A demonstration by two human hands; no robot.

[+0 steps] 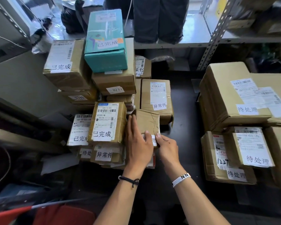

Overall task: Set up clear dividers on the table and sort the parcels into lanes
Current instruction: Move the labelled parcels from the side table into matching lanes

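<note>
Small, creased, rectangular cardboard parcel, just right of the glossy tape-wrapped box; left hand lies flat, fingers straight along the parcel's left edge; right hand pinches its near edge.

left hand: thin black cord bracelet at wrist | right hand: white beaded bracelet, black pattern | forearms: bare
</note>
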